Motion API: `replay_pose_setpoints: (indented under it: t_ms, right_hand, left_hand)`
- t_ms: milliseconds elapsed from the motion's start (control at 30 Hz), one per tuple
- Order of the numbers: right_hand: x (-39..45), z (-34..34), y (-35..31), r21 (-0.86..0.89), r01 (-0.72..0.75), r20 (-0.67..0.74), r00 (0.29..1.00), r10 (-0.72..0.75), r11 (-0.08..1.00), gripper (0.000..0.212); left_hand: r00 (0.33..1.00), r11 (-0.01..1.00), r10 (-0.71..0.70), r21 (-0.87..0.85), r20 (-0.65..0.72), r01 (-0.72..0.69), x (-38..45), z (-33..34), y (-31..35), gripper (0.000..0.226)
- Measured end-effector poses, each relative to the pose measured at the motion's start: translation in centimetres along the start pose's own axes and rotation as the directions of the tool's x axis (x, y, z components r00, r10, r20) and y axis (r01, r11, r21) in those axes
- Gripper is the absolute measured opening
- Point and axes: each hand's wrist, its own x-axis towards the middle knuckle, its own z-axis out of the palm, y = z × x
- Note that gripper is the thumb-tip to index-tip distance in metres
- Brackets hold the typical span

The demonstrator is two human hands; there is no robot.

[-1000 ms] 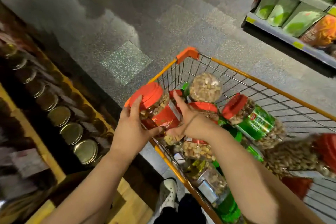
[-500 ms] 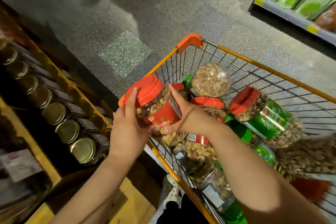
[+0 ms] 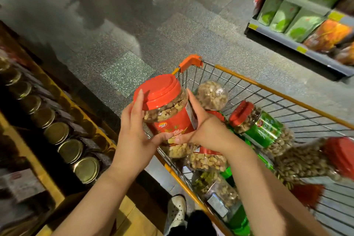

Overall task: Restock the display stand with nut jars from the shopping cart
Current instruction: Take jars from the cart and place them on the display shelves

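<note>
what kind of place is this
Most likely a grocery store aisle. A wire shopping cart with an orange rim holds nut jars, a shelf with yellow price tags carries green packets, and gold-lidded jars line a display stand on the left. Both hands hold a red-lidded nut jar.

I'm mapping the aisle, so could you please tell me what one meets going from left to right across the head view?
Gold-lidded jars on the display stand → left hand → red-label nut jar → right hand → green-label jar in the cart.
</note>
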Motion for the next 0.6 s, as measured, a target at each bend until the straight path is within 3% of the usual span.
replay_pose_setpoints:
  t_ms: [233, 367, 600]
  right_hand:
    - [-7.5, -2.0, -5.9, 0.290, 0.102, -0.039, 0.995, -0.094, 0.952, 0.138]
    - [-14.1, -3.1, -10.7, 0.057, 0.140, -0.226, 0.966, -0.124, 0.988, 0.142]
    - [-24.9, -4.2, -14.1, -0.018, 0.199, -0.362, 0.912, -0.192, 0.980, 0.141]
  left_hand:
    - [0.995, 0.979, 0.084, -0.180, -0.061, -0.093, -0.8, -5.8, 6.9, 0.124]
    - [0.993, 0.946, 0.098, -0.304, -0.061, -0.112, -2.1, -9.1, 11.7, 0.124]
    - [0.972, 0.916, 0.221, -0.327, -0.073, -0.233, -6.9, -12.8, 18.9, 0.115]
